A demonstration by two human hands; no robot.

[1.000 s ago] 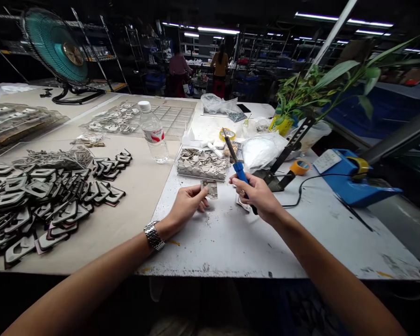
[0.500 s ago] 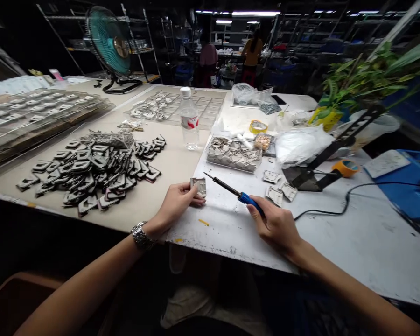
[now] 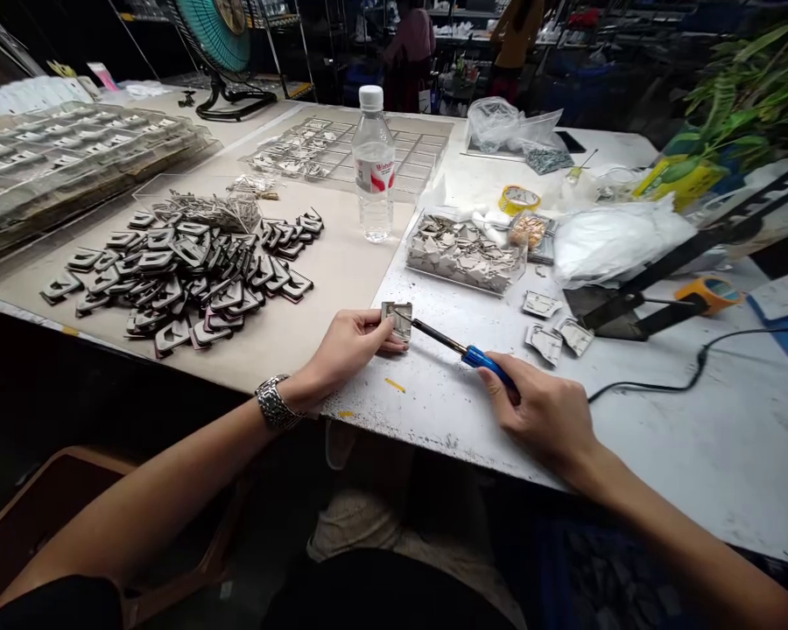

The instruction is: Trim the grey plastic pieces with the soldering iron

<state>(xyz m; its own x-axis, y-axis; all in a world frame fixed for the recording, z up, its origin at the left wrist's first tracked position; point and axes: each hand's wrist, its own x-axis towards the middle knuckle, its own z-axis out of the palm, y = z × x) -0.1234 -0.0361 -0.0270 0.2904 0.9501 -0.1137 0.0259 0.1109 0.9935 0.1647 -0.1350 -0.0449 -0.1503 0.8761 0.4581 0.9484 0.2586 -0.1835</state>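
The left hand (image 3: 349, 346) is curled, its fingers closed on a small metal piece (image 3: 397, 319) and holding it just above the white workbench (image 3: 709, 429). The right hand (image 3: 542, 413) is closed around the blue handle of a soldering iron (image 3: 489, 364), gripping it like a pen, and the iron's thin tip reaches the right edge of the metal piece. A metal bracelet (image 3: 274, 402) circles the left wrist. Three similar metal pieces (image 3: 546, 343) lie on the bench to the right, near a clear tray of metal scraps (image 3: 463, 254). Farther right are a white plastic bag (image 3: 621, 241) and a black iron stand (image 3: 657, 302). To the left, a pile of dark plastic-edged frames (image 3: 184, 282) covers a tan mat (image 3: 341, 293), and a water bottle (image 3: 373, 166) stands beyond it. Two people (image 3: 426, 44) work in the distance, too far off to show what they handle.
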